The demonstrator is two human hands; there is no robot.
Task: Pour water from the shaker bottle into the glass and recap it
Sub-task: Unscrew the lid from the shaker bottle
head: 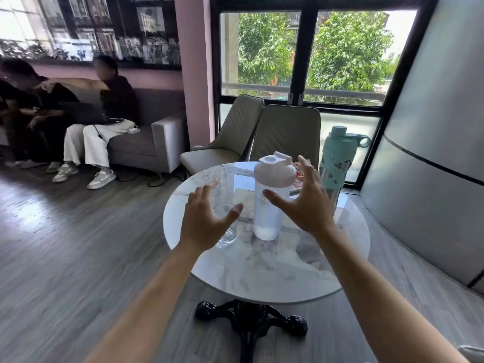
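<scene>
Both hands up over the round marble table [262, 271], neither gripping anything. Right hand [306, 203] is spread wide, fingers splayed, thumb pointing toward the shaker bottle [269, 205] — bottle stands upright just left of that palm, in the gap between the two hands, not touched as far as I can tell. Its white lid [273, 171] is on, with the flip cap standing up at the far side of the top. A little water sits at the bottom of the bottle. Left hand [204, 218] is also spread and empty, hovering in front of the glass [227, 229] — the glass stands directly behind and under that palm, partly hidden by the thumb, looks empty. Beyond the right hand's fingertips, at the table's far edge, stands a teal bottle [337, 161], well clear of either hand.
</scene>
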